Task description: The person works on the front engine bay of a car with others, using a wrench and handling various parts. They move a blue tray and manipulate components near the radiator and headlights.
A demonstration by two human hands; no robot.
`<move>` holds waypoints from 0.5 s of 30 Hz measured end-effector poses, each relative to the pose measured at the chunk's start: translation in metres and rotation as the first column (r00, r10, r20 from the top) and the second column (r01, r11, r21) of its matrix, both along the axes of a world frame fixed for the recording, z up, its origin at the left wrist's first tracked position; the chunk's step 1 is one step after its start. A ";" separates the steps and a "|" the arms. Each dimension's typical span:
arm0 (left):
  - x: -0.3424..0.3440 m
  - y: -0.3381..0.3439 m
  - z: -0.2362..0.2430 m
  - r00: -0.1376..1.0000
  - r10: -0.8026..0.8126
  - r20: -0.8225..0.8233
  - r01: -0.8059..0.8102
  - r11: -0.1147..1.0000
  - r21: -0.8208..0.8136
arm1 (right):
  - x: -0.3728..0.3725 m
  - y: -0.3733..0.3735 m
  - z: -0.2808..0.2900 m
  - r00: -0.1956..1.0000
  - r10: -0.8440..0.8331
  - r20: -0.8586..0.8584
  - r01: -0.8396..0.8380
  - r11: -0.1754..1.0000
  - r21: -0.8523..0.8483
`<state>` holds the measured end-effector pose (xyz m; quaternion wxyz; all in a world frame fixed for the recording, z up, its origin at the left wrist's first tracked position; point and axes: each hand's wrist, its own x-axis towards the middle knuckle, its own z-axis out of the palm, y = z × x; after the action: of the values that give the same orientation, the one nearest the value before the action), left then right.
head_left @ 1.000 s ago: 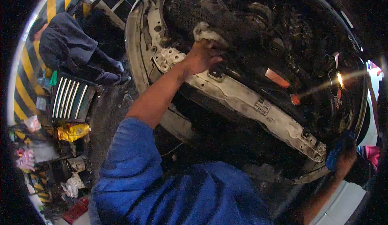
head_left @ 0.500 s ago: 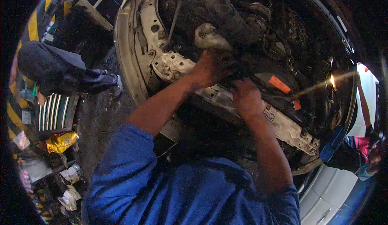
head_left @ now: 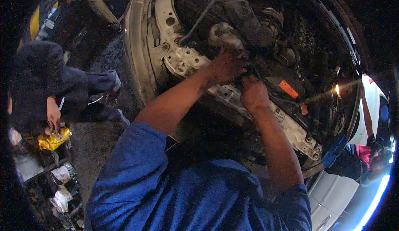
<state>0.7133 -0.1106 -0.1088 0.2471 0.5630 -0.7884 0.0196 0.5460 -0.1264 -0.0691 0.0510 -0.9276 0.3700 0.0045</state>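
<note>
My left hand [head_left: 226, 67] is curled over the pale metal front crossmember [head_left: 189, 60] of a car's engine bay. Its fingers close around something dark that I cannot make out. Close beside it, my right hand [head_left: 254, 93] is bent inward, fingertips pressed together near the same dark spot; what they grip is hidden. A pale rounded part [head_left: 224, 33] sits just beyond the left hand. Behind that runs a dark ribbed hose [head_left: 242, 11]. To the right of my hands, an orange label [head_left: 289, 89] lies on a dark cover.
A thin prop rod [head_left: 205, 14] slants up from the crossmember. At the left, a person in dark clothes [head_left: 50, 77] reaches to a yellow bag [head_left: 54, 138]. Below are white-wrapped cans [head_left: 62, 174]. A lit lamp [head_left: 338, 89] glows at the right, and a blue object [head_left: 334, 151] hangs at the car's edge.
My hands have drawn nearer each other over the crossmember. The other person's hand has moved to the yellow bag, and the striped grille by that person no longer shows. The view has shifted slightly.
</note>
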 end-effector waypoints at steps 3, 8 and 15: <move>-0.001 -0.001 0.012 0.998 0.013 -0.068 -0.002 0.986 0.166 | 0.006 -0.003 0.003 0.980 -0.088 -0.178 0.106 0.990 0.097; 0.005 -0.003 -0.001 0.997 0.050 -0.059 -0.045 0.996 0.078 | 0.025 0.006 0.022 0.965 -0.113 -0.236 0.134 0.988 0.076; 0.000 -0.009 -0.004 0.991 0.101 -0.088 -0.085 0.982 0.166 | 0.004 -0.002 0.001 0.995 -0.067 -0.074 0.069 0.997 0.035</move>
<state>0.7129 -0.1199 -0.1129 0.2371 0.6179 -0.7473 -0.0602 0.5504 -0.1281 -0.0681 0.0550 -0.9126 0.4029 0.0435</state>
